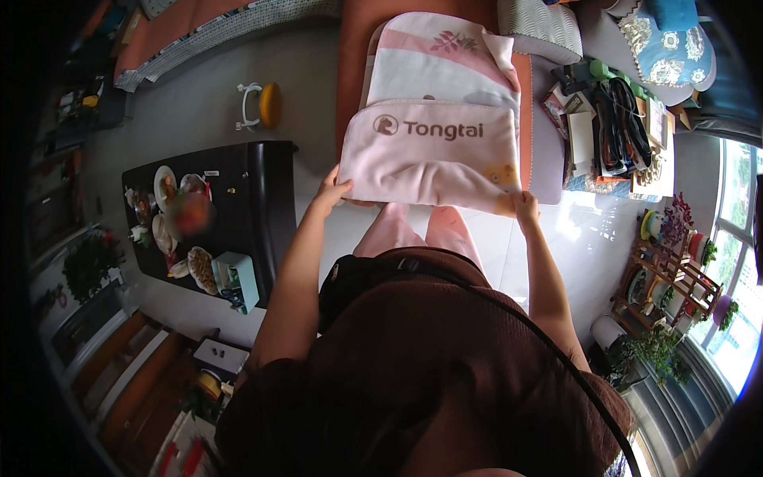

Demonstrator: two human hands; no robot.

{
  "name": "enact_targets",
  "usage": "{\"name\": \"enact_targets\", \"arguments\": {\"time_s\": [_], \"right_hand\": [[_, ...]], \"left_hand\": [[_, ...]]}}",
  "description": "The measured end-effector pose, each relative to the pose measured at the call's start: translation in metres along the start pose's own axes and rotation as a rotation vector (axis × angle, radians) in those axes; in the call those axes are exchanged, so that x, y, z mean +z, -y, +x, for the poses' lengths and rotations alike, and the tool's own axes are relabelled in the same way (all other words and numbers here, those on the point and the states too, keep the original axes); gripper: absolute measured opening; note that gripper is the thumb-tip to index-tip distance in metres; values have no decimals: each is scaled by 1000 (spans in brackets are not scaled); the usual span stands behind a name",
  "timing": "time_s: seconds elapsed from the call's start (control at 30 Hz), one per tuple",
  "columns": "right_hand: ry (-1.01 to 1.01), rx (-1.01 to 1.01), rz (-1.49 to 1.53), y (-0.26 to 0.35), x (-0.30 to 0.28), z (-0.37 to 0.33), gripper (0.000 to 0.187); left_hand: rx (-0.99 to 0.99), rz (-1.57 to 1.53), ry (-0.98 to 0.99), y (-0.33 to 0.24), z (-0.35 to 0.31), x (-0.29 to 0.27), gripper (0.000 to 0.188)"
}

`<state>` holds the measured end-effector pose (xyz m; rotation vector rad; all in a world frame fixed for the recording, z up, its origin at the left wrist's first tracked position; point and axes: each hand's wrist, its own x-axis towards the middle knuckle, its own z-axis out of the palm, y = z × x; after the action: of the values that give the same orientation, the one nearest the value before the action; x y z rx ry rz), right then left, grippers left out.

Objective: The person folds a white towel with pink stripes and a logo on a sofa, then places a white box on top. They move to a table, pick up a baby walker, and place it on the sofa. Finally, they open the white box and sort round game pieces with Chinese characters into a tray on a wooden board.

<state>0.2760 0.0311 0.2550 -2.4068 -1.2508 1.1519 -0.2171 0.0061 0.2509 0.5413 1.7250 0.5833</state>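
Observation:
A pink and white blanket (pixel 433 155) lies partly on the orange seat in front of me, its near part doubled back over the far part. The upper layer bears brown lettering, a round emblem and a small yellow figure near the right corner. My left hand (pixel 329 193) pinches the left end of the near fold. At its right end, my right hand (pixel 525 208) grips the other corner. Between the hands the near edge sags in loose wrinkles. A pink band and a leaf print show on the far part, and its far right corner is creased.
The orange seat (pixel 355 56) runs under the blanket. A dark table (pixel 266 215) with dishes, food and a pale green box stands left. Behind it is a yellow-topped stool (pixel 271 106). Books and bags (pixel 616 131) are piled right, near cushions (pixel 540 30). Plant shelves (pixel 675 278) stand by the window.

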Motion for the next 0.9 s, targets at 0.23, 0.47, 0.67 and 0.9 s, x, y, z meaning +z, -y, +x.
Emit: {"name": "enact_targets", "arguments": {"time_s": [0.23,0.47,0.67,0.9], "right_hand": [[28,31,634,-33,-35,-17,21],[-36,222,236,-140,63,7,15],[-245,-354,-209,-76,76,124,34],[-187,-346,-244,-21,73,214,43]], "left_hand": [[39,-49,89,-15,2,-36,22],[-130,225,169,96,59,-3,20],[-84,101,-1,49,141,62,30],[432,444,-63,16,231,82,26]]}}
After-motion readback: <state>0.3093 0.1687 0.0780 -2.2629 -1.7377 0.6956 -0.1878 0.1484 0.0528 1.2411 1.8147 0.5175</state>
